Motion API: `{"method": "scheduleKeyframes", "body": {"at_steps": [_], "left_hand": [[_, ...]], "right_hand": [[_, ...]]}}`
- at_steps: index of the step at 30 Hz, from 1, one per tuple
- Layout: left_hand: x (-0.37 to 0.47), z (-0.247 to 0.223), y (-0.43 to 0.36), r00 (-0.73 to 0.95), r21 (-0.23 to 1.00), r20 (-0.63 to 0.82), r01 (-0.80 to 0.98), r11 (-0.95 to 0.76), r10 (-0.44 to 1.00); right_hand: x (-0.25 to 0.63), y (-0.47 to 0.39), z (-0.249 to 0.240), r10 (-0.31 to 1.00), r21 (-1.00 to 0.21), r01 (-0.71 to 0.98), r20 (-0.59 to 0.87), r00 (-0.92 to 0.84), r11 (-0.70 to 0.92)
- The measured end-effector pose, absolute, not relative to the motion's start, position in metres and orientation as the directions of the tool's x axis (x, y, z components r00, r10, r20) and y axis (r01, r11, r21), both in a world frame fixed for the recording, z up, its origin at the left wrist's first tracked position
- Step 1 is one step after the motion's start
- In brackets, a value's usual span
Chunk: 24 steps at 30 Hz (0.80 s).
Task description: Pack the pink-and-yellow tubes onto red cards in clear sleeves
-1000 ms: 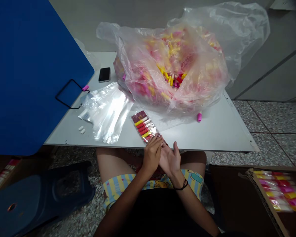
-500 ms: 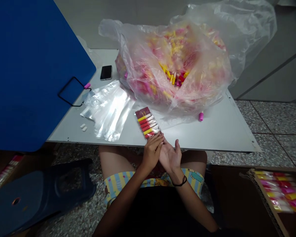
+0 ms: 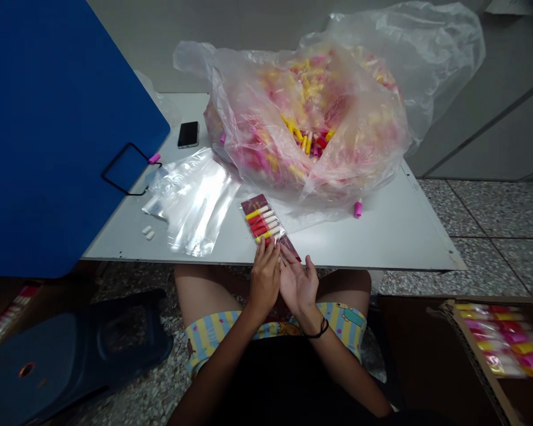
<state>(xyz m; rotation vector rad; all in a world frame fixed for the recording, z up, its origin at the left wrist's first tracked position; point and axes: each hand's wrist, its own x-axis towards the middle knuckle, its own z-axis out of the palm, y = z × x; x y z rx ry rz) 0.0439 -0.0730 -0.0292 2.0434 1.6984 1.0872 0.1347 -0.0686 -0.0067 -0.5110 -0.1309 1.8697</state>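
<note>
A clear packet (image 3: pixel 263 223) with a maroon card and a row of small yellow and red tubes with white ends lies slanted near the table's front edge. My left hand (image 3: pixel 265 277) is palm down, its fingers stretched out and the tips on the packet's lower end. Beside it my right hand (image 3: pixel 300 287) is turned palm up with fingers extended, their tips at the packet's lower right edge. Whether they reach beneath it I cannot tell. A large translucent bag (image 3: pixel 257 118) full of similar coloured pieces stands behind the packet.
Flat clear bags (image 3: pixel 195 204) lie left of the packet, near a phone (image 3: pixel 188 135) and two small white pieces (image 3: pixel 148 233). A pink tube (image 3: pixel 357 209) stands at right. A blue panel (image 3: pixel 62 136) overhangs the left; a cardboard box (image 3: pixel 471 355) with filled packets sits lower right.
Both hands have shifted slightly left and down, drawing apart a little. More of the packet's lower right end and its maroon card now shows.
</note>
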Motion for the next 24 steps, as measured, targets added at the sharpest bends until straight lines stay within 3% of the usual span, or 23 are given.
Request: {"method": "scheduleKeyframes", "body": {"at_steps": [7, 24], "left_hand": [[0.043, -0.022, -0.074, 0.078, 0.582, 0.350, 0.763, -0.282, 0.933], [0.045, -0.012, -0.067, -0.021, 0.646, 0.273, 0.745, -0.167, 0.962]], "right_hand": [[0.134, -0.072, -0.003, 0.912, -0.336, -0.871, -0.325, -0.249, -0.358], [0.132, -0.063, 0.001, 0.931, -0.361, -0.865, -0.238, -0.276, -0.349]]}}
